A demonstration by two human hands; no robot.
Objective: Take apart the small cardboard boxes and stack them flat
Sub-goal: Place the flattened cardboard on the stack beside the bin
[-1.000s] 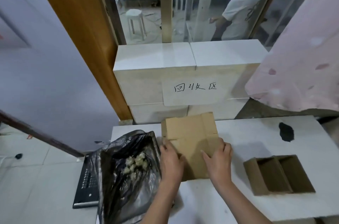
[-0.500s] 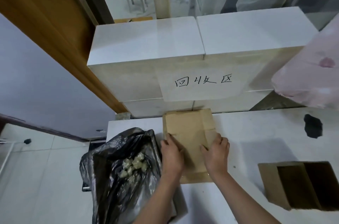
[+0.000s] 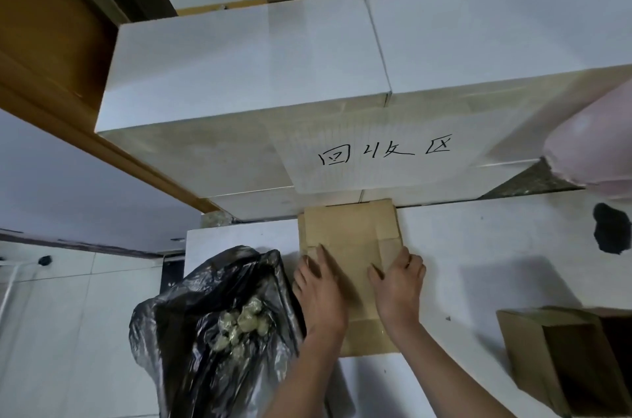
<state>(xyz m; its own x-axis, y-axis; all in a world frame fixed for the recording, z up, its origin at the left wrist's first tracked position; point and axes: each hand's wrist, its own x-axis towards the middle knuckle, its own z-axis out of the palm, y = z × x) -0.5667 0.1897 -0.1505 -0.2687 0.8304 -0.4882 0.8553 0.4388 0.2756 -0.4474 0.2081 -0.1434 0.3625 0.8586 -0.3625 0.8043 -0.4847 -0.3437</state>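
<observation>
Lengthwise away from the person, flattened box [image 3: 352, 236] lies under both flat-pressing hands [image 3: 359, 294].

Black bag [image 3: 219, 321] left; bare table [image 3: 472, 263] right.

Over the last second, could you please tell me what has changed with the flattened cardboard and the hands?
Both hands, left hand and right hand, pushed the flattened cardboard away until its far edge met the white boxes. They still press it flat. The open box and black bag stayed put.
</observation>
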